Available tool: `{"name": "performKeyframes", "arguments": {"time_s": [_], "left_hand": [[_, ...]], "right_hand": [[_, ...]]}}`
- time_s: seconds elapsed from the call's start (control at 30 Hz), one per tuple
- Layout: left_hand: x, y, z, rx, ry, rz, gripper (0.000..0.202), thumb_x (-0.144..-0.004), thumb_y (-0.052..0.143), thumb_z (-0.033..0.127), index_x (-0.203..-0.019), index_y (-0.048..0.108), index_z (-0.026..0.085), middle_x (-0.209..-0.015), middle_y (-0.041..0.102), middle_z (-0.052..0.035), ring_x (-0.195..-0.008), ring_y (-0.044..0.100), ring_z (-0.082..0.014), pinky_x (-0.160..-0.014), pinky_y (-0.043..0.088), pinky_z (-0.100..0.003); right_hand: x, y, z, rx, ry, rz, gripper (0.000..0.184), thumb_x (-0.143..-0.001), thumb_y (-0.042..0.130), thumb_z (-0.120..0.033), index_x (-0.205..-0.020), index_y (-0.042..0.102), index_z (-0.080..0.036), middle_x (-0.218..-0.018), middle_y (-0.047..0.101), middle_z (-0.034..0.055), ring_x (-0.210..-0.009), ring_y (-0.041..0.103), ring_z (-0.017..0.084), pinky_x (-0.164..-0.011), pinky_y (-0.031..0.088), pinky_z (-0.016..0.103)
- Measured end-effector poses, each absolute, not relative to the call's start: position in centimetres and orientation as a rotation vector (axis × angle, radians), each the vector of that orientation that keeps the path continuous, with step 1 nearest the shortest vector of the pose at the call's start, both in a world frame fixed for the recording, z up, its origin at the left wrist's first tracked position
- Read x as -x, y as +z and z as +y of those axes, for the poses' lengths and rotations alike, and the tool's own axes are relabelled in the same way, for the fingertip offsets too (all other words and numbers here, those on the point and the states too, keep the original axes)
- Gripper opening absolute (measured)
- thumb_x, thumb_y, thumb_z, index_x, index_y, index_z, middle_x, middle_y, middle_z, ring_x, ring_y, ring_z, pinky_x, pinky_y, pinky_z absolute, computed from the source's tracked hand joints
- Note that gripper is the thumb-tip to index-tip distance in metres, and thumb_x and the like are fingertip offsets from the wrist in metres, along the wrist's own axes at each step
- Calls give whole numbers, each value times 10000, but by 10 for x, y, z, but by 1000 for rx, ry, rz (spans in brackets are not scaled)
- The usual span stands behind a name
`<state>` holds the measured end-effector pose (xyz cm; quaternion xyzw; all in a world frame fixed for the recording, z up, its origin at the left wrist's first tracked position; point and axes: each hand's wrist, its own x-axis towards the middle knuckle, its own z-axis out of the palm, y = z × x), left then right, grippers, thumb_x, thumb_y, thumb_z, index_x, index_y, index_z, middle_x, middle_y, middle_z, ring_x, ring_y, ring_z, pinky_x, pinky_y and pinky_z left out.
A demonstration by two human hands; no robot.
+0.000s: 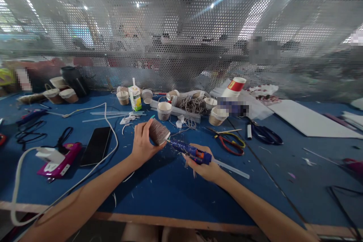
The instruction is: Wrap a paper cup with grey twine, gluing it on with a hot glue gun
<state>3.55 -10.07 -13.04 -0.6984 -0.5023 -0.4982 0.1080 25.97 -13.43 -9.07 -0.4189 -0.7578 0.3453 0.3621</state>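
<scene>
A small paper cup wrapped in brown cord (pixel 159 132) lies tilted on its side in my left hand (pixel 143 141), with thumb and fingers closed around it. My right hand (pixel 205 164) grips a blue glue gun (pixel 184 148), and a clear glue stick (pixel 232 169) juts from its back end. The gun's nozzle is at the cup's right edge; whether it touches cannot be made out. Just beyond the hands stands a small cup with a cord handle (pixel 164 110). A heap of brown cord (pixel 193 105) lies behind it.
Scissors with red and yellow handles (pixel 231 143) and dark-handled scissors (pixel 266 134) lie to the right. On the left are a phone (pixel 96 146), a pink power strip (pixel 60 160) and a white cable (pixel 113 132). A drink carton (pixel 135 98) stands before the perforated metal screen (pixel 181 45).
</scene>
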Motion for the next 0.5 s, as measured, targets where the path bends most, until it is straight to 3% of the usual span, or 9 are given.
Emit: {"name": "performKeyframes", "arguments": {"time_s": [0.5], "left_hand": [[-36,-131,-101,2035,-1489,-1479,813,-676,726,411,-1345,338,161,-1079,473,-129,-1020,478,-282,-892,459,-462]], "right_hand": [[-263,-103,-129,1111,913,-1868,243,-778,615,-366,-628,501,-213,-488,557,-12,-387,548,128,-375,451,218]]}}
